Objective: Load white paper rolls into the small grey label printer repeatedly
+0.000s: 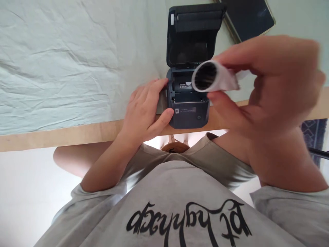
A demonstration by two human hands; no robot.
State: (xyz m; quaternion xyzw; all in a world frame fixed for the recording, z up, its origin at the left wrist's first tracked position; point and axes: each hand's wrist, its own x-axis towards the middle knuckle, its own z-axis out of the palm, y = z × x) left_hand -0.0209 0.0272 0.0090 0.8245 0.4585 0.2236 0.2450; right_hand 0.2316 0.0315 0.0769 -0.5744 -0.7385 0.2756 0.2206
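Observation:
A small dark portable label printer (189, 113) sits near the table's front edge, its lid (191, 51) swung up and its inner compartment exposed. My left hand (145, 106) rests against the printer's left side, fingers spread, with the thumb and index fingertips touching its edge. Above the printer's right side, my right hand (272, 82) pinches a white paper roll (226, 78) between thumb and fingers. The roll's dark hollow end faces left, over the open compartment, and covers part of it. Motion slightly blurs the right hand.
A dark phone-like device (250, 17) lies behind the printer to the right. Pale green wrinkled cloth (64, 61) covers the table up to its wooden front edge (64, 133). A round wooden stool seat (174, 147) shows below, between my legs. Patterned dark fabric (313, 137) hangs at the far right.

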